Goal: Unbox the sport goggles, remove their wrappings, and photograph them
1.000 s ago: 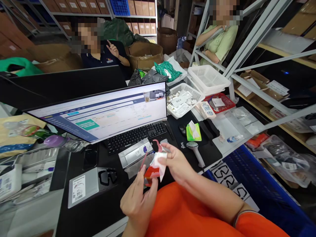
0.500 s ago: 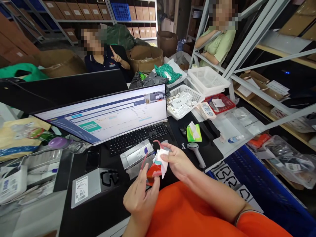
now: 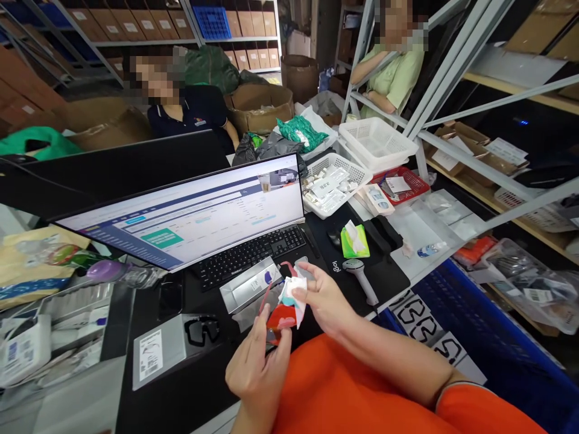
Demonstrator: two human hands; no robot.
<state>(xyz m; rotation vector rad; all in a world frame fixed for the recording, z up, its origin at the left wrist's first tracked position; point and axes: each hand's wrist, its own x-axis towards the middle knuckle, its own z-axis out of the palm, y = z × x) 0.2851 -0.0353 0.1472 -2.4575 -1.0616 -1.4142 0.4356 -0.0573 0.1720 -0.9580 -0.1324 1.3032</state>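
Observation:
My left hand (image 3: 257,364) grips a pair of glasses with a red lens and pink frame (image 3: 279,313) just above the desk's front edge. My right hand (image 3: 322,295) pinches a small white cloth (image 3: 293,292) against the lens. Both hands are closed on what they hold. On the black desk mat below lie a silver box (image 3: 248,283) and a silver box with black goggles on it (image 3: 174,346). A grey barcode scanner (image 3: 359,278) lies to the right of my right hand.
A wide monitor (image 3: 190,211) and black keyboard (image 3: 248,253) stand behind my hands. White baskets (image 3: 377,141), a red basket (image 3: 400,185), a green tissue pack (image 3: 353,240) and a mouse (image 3: 335,239) lie right. Two people sit beyond the desk. A blue crate (image 3: 470,337) is lower right.
My hands stay together on the glasses; the right hand has shifted the cloth slightly on the lens. The person behind the monitor has lowered a raised hand. The view drifted a little.

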